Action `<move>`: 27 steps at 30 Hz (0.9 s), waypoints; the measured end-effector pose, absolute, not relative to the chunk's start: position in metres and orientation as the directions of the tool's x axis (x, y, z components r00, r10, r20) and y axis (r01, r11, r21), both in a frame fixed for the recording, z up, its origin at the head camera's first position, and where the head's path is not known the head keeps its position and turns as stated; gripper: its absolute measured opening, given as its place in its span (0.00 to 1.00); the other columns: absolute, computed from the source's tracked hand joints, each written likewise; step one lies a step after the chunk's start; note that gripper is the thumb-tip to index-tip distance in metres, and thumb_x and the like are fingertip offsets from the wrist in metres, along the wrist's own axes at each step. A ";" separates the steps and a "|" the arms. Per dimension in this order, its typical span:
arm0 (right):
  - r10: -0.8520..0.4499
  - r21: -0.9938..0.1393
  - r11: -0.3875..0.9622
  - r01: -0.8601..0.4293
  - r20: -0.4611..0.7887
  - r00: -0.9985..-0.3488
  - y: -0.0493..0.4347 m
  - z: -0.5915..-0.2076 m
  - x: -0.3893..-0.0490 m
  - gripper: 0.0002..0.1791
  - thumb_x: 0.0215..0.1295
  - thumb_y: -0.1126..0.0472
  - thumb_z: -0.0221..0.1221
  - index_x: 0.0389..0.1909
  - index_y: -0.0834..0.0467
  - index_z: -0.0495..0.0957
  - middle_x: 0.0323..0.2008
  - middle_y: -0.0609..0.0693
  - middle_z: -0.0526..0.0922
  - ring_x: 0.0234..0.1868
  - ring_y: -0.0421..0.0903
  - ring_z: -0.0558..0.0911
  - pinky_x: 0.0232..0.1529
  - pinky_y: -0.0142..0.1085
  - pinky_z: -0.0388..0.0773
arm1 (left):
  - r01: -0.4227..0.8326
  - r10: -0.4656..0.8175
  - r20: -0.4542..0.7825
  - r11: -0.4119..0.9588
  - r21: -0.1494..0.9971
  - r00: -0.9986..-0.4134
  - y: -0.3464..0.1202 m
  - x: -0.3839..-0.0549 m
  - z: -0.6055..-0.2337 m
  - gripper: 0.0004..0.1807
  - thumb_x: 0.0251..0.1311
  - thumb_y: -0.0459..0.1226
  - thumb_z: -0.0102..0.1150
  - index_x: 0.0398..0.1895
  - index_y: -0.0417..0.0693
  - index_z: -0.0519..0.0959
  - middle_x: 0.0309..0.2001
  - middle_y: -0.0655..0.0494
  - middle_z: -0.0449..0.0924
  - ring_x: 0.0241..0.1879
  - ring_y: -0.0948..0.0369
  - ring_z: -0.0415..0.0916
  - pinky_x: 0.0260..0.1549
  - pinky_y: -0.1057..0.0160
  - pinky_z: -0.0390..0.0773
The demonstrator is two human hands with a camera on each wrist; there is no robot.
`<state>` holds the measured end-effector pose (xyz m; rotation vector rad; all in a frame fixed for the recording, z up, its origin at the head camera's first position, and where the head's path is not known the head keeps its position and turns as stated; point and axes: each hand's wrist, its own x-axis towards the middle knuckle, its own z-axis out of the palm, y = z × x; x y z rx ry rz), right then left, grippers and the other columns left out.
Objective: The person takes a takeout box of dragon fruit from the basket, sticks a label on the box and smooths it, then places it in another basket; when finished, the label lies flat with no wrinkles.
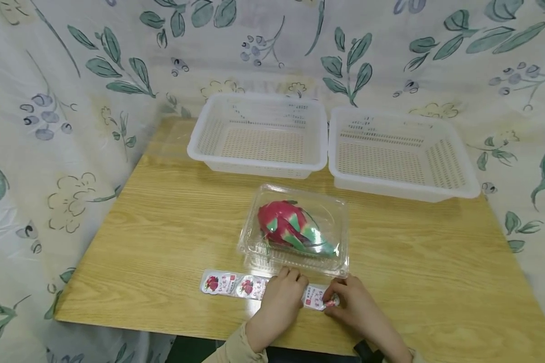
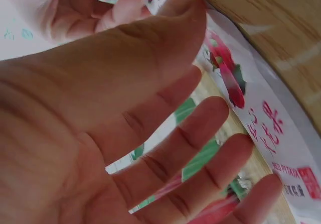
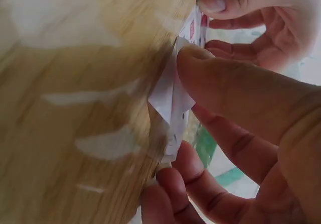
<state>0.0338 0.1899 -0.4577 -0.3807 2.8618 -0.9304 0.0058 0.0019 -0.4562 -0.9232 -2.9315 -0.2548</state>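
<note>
A strip of white labels (image 1: 253, 287) with dragon fruit pictures lies along the near side of the table. My left hand (image 1: 281, 300) holds the middle of the strip, its thumb on the printed face, as the left wrist view shows. At the strip's right end, my right hand (image 1: 355, 305) pinches a label; its lifted, folded white corner (image 3: 168, 96) shows under the thumb in the right wrist view. Just beyond both hands sits a shut clear plastic clamshell box (image 1: 333, 209) with a pink and green dragon fruit (image 1: 283, 222) inside.
Two white perforated plastic baskets, the left basket (image 1: 256, 164) and the right basket (image 1: 404, 189), stand side by side at the back of the wooden table (image 1: 163, 242). A leaf-patterned cloth (image 1: 277, 60) hangs behind and at both sides.
</note>
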 end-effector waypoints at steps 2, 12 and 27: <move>-0.273 -0.567 0.795 -0.216 -0.015 -0.962 0.189 -0.458 0.034 0.14 0.42 0.63 0.74 0.22 0.45 0.78 0.35 0.41 0.81 0.37 0.39 0.68 0.38 0.34 0.66 | 0.569 0.561 0.094 0.811 0.136 -0.823 0.003 0.006 -0.456 0.16 0.38 0.40 0.77 0.34 0.54 0.83 0.34 0.60 0.81 0.37 0.61 0.75 0.27 0.66 0.75; -0.241 -0.610 0.767 -0.199 0.013 -0.970 0.186 -0.456 0.035 0.13 0.50 0.62 0.71 0.21 0.45 0.75 0.31 0.37 0.78 0.34 0.35 0.70 0.36 0.31 0.70 | 0.528 0.551 -0.056 0.819 0.224 -0.832 0.001 0.001 -0.456 0.26 0.39 0.46 0.78 0.45 0.58 0.80 0.45 0.57 0.82 0.49 0.55 0.77 0.32 0.56 0.75; -0.277 -0.851 0.524 -0.017 -0.152 -0.949 0.196 -0.442 0.038 0.06 0.65 0.58 0.60 0.34 0.57 0.77 0.38 0.48 0.83 0.38 0.30 0.76 0.36 0.28 0.77 | 0.505 0.552 -0.053 0.795 0.337 -0.832 -0.002 -0.005 -0.458 0.19 0.35 0.45 0.79 0.33 0.59 0.80 0.38 0.59 0.80 0.41 0.58 0.74 0.29 0.61 0.68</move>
